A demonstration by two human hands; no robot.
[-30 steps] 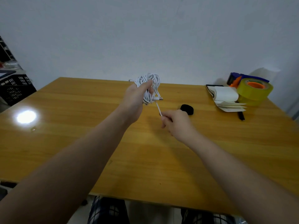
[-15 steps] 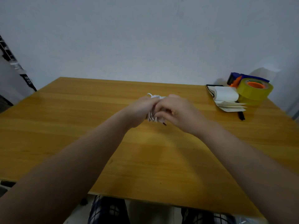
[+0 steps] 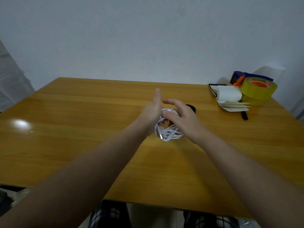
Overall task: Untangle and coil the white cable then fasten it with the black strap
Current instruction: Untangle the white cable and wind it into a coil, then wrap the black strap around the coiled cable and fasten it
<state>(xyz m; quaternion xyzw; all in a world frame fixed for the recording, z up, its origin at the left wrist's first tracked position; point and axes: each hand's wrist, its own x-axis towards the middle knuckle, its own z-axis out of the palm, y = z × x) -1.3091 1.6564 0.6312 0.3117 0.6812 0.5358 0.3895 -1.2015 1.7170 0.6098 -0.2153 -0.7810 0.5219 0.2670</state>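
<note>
Coiled white cable (image 3: 169, 133) gripped by the left hand (image 3: 152, 111) over the middle of the table (image 3: 82, 129)
Left fingers (image 3: 162, 123) are curled through the loops, thumb raised; the right hand (image 3: 184, 119) is spread over the coil, thumb laid on the top strands, and whether anything is pinched cannot be told. The black strap (image 3: 192, 107) is half hidden behind that hand; a notebook (image 3: 228, 96), tape roll (image 3: 258, 92) and pen (image 3: 244, 115) are seen at the far right corner

There is 1 wooden table (image 3: 82, 129), 1 white cable (image 3: 169, 133), 1 black strap (image 3: 191, 107), 1 roll of yellow tape (image 3: 258, 91), 1 open notebook (image 3: 228, 94), 1 black pen (image 3: 244, 115) and 1 blue-and-orange dispenser (image 3: 236, 77). There are 2 hands: 1 left hand (image 3: 153, 111) and 1 right hand (image 3: 182, 119).
</note>
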